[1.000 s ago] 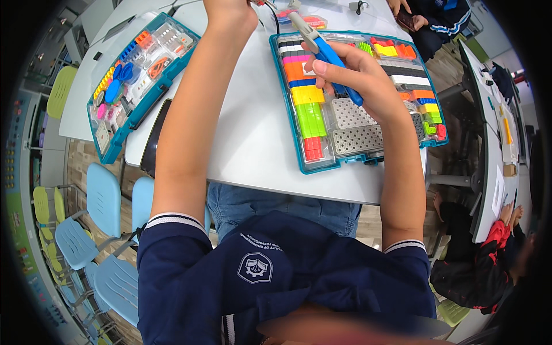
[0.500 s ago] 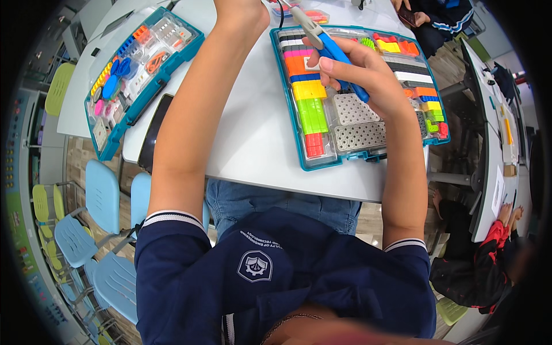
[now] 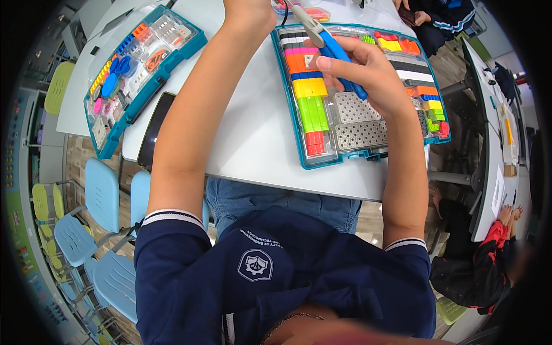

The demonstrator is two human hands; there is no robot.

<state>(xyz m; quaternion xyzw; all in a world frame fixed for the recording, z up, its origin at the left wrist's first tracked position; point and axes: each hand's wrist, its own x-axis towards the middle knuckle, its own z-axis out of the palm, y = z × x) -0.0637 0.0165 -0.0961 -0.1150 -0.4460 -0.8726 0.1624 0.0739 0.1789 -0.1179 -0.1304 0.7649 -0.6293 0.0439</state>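
My right hand (image 3: pixel 371 72) is closed around the blue handles of a wire stripper (image 3: pixel 336 49). Its grey head points up and left, toward the top edge of the picture. A dark wire (image 3: pixel 285 16) runs close to the tool's tip; what the jaws touch is too small to tell. My left hand (image 3: pixel 251 16) is raised at the top edge, left of the tip, its fingers cut off from view. Beneath my right hand lies a teal-edged case (image 3: pixel 305 155) of colourful building parts. A small white piece (image 3: pixel 310 61) shows beside the right fingertips; I cannot tell whether it is held.
Another teal-edged case (image 3: pixel 144 95) of small parts stands at the left of the white table (image 3: pixel 247 149). A dark phone-like slab (image 3: pixel 154 132) lies by my left forearm. Blue chairs (image 3: pixel 102 192) stand at the left. Other people sit at the right, one in a red-and-black jacket (image 3: pixel 480 267).
My left hand has shifted slightly to the right and down. The wire stripper, still in my right hand, has moved a little and its handles look closer together.
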